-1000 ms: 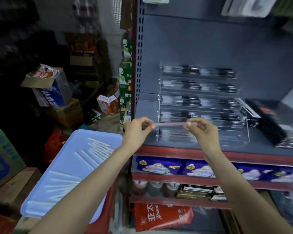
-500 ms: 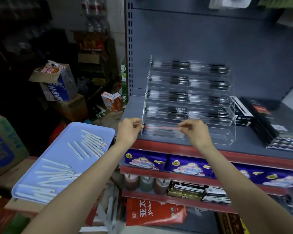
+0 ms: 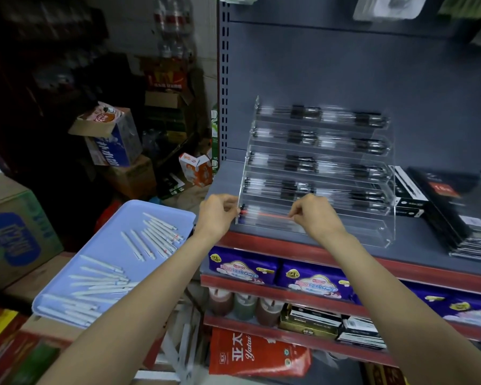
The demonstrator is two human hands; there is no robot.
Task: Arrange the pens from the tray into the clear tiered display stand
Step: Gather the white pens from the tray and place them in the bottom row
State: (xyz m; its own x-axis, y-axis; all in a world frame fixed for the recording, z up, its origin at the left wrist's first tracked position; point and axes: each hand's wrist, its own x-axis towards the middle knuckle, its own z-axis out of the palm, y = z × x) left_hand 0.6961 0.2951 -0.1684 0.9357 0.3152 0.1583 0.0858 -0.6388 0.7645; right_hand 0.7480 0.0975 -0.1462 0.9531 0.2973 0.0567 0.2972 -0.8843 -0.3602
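Note:
A clear tiered display stand point(image 3: 388, 207) sits on the grey shelf, its upper tiers filled with black-capped pens. I hold one pen with a red core point(image 3: 267, 215) level at the left half of the lowest tier. My left hand point(image 3: 218, 216) pinches its left end at the stand's left wall. My right hand point(image 3: 314, 215) pinches its right end. A light blue tray point(image 3: 161, 215) at lower left holds several white pens point(image 3: 153, 240).
The grey shelf point(image 3: 428, 243) has a red front edge. Black boxes point(image 3: 453, 215) lie stacked right of the stand. Purple packs and bottles fill the shelves below. Cardboard boxes point(image 3: 14, 234) are piled at the left around the tray.
Both hands have carried the pen forward and down from in front of the stand into the left part of its lowest tier. The view has shifted left.

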